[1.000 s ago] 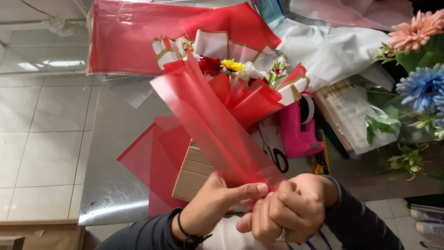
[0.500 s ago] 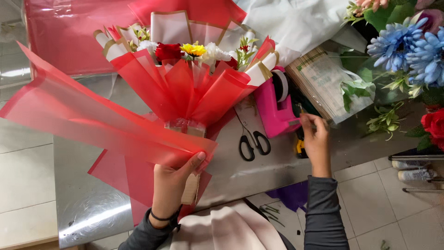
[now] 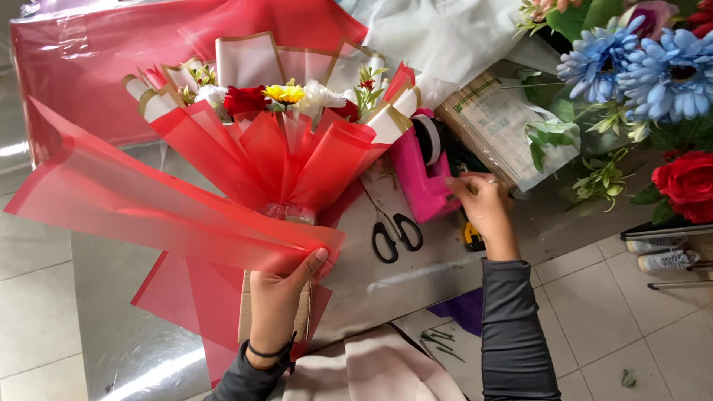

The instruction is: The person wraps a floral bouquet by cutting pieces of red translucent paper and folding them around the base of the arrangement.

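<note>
head view: i see my left hand [image 3: 278, 304] low in the middle, holding the bouquet [image 3: 275, 141] by its stem end. the grip is closed around the bottom of the wrap, and the thumb presses a loose red sheet [image 3: 163, 212] against it. that sheet sticks out far to the left, flat and stiff. the bouquet lies on the shiny table [image 3: 416, 267], tops pointing away from me, with a red flower, a yellow one and white ones inside red and cream paper.

my right hand [image 3: 483, 208] is out to the right, just at the pink tape dispenser [image 3: 423, 174]. its fingers are pressed together at the front of the dispenser, and i think they pinch the end of the tape, but the tape is too thin to see, so i cannot tell for sure. black scissors [image 3: 394, 230] lie near, between the bouquet and the dispenser. blue flowers [image 3: 639, 67] and a red rose [image 3: 687, 182] stand at the far right.

the step in hand looks like fixing the new sheet onto the wrap. i judge the next move needs a piece of tape pulled off and brought to where the thumb holds the sheet, while the left hand keeps the fold tight so it does not slip.
</note>
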